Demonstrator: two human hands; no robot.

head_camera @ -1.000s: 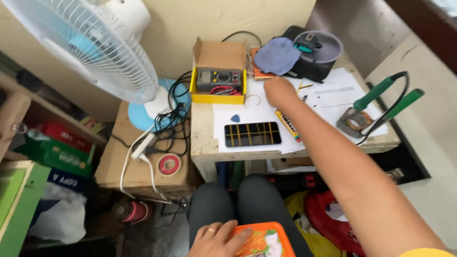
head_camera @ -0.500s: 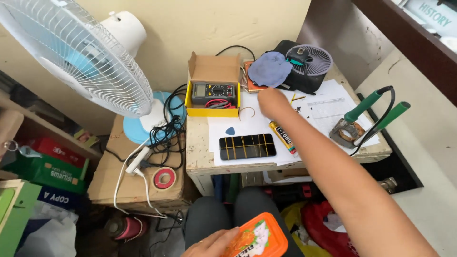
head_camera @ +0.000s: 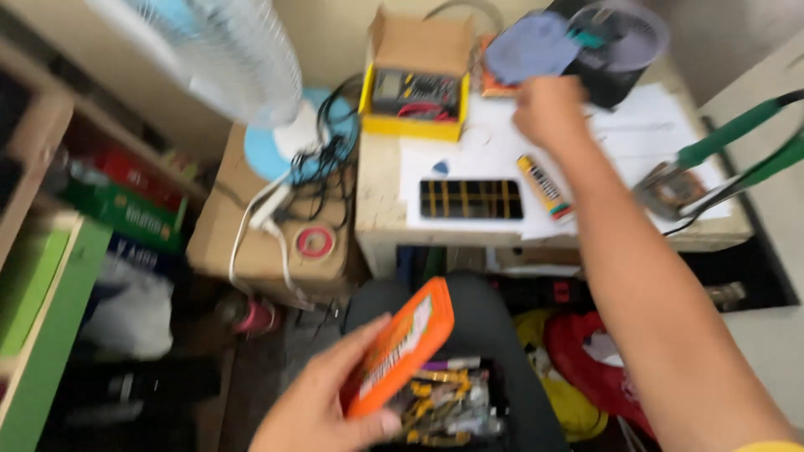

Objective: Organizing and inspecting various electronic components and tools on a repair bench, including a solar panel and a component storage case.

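My left hand (head_camera: 322, 402) grips an orange lid (head_camera: 402, 347) and holds it tilted up over my lap. Under it an open case (head_camera: 444, 406) shows several small tools. My right hand (head_camera: 548, 109) is stretched out over the far side of a small table (head_camera: 378, 230), its fingers curled just below a blue-grey round cloth (head_camera: 532, 46). The blur hides whether it touches or holds the cloth. A dark panel with yellow lines (head_camera: 471, 199), a yellow tube (head_camera: 544, 186) and a small blue pick (head_camera: 440, 166) lie on white paper near that arm.
A yellow box with a multimeter (head_camera: 412, 92) stands at the table's back. A small black fan (head_camera: 620, 38) and green-handled cutters (head_camera: 720, 163) are to the right. A standing fan (head_camera: 226, 50), cables and a red tape roll (head_camera: 316, 243) on a cardboard box are to the left.
My left hand has lifted the orange lid, and the tools in the case now show. The view has moved closer and lower. My right hand stays by the blue-grey cloth.
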